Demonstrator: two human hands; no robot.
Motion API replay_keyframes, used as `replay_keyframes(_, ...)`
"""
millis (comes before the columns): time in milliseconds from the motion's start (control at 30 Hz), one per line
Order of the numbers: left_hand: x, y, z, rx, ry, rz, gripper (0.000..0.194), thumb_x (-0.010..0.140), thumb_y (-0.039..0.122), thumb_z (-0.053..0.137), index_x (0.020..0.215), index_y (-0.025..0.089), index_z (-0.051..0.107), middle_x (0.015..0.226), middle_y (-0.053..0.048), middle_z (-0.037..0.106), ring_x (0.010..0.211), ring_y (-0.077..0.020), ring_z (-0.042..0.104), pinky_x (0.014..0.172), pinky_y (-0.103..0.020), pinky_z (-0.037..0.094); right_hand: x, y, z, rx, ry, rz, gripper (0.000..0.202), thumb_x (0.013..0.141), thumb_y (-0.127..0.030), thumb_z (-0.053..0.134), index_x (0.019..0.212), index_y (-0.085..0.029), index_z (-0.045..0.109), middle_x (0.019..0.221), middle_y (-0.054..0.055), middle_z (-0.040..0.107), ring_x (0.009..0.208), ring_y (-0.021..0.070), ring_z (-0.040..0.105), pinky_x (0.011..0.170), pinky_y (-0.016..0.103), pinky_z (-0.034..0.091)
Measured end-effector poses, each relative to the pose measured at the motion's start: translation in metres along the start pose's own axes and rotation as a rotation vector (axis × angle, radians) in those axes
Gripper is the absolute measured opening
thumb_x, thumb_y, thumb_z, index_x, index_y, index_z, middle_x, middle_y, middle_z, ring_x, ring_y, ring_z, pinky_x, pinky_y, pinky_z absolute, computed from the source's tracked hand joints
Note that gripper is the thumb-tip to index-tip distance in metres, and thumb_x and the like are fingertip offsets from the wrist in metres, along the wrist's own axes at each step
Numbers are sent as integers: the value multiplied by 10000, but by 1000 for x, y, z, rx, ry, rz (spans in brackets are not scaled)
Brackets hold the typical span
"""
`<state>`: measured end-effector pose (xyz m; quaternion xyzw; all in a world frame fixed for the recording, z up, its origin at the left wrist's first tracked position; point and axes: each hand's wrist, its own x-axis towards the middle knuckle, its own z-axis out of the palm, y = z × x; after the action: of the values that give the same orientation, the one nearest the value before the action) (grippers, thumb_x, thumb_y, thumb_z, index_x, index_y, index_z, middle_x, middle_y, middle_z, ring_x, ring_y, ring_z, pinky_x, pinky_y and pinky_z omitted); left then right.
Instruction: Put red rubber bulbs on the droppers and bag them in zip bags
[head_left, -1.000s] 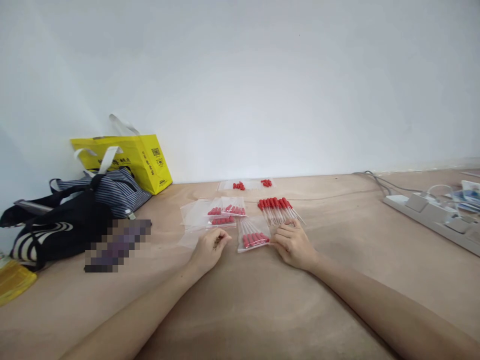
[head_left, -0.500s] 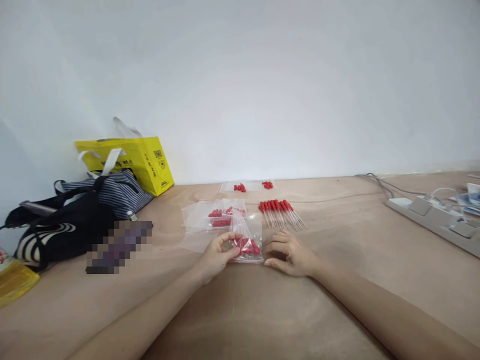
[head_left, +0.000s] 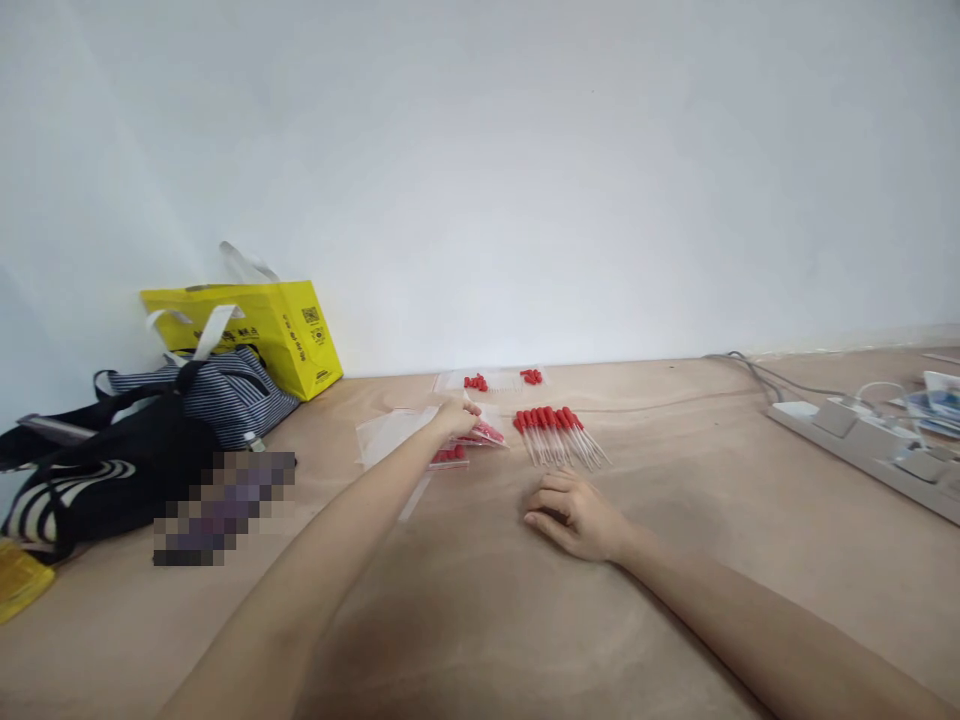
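My left hand [head_left: 457, 417] reaches far forward and is closed on a clear zip bag [head_left: 486, 436] with red-bulbed droppers inside. Beneath and beside this bag are other clear bags [head_left: 382, 437], one showing red bulbs [head_left: 450, 455]. My right hand [head_left: 574, 515] rests on the table, fingers loosely curled, a gap between thumb and fingers, nothing visible in it. Just beyond it lies a row of loose droppers [head_left: 555, 435] with red rubber bulbs and thin pale tubes. My left fingertips are partly hidden behind the hand.
Near the wall lies a clear bag [head_left: 499, 381] with two groups of red bulbs. At left are a yellow bag [head_left: 300, 340], a striped bag [head_left: 240, 395] and a black bag [head_left: 150, 450]. A white power strip [head_left: 862, 440] with plugs and cables lies at right.
My left hand has carried the zip bag of droppers forward and left, onto the other bags. The right hand stays in nearly the same place. The view has shifted slightly.
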<state>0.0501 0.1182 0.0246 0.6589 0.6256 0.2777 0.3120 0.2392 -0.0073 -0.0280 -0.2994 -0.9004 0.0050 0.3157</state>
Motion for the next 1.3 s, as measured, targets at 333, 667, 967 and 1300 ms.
replay_keyframes(333,1,-43,-64,399,305,-100,140,646,243,624,754,155,611,991,-133,621,1027,-309,515,842,-380,386,-1,1,1,-8,-23,-11,122,828,-230,469,762,-181,559,716,15,590,696,134,523,669,287,358)
replay_keyframes(667,7,-96,-108,287,385,-314,258,432,156,736,489,165,485,671,-109,646,818,-345,601,704,-369,448,-1,2,3,-34,-10,-24,104,822,-216,477,766,-184,559,713,10,586,689,124,529,664,274,358)
replay_keyframes(967,-49,-68,-97,-232,600,-130,98,810,88,386,841,169,432,1006,-85,600,941,-170,590,775,-287,482,0,0,4,19,50,101,143,813,-225,474,728,-182,581,709,25,599,702,150,528,686,313,367)
replay_keyframes(1300,-148,-33,42,-858,-45,-106,115,778,89,508,801,186,449,801,-50,641,796,-157,639,778,-328,514,-1,-3,17,672,101,667,455,756,-453,527,1081,-135,519,812,62,638,685,160,569,610,276,453)
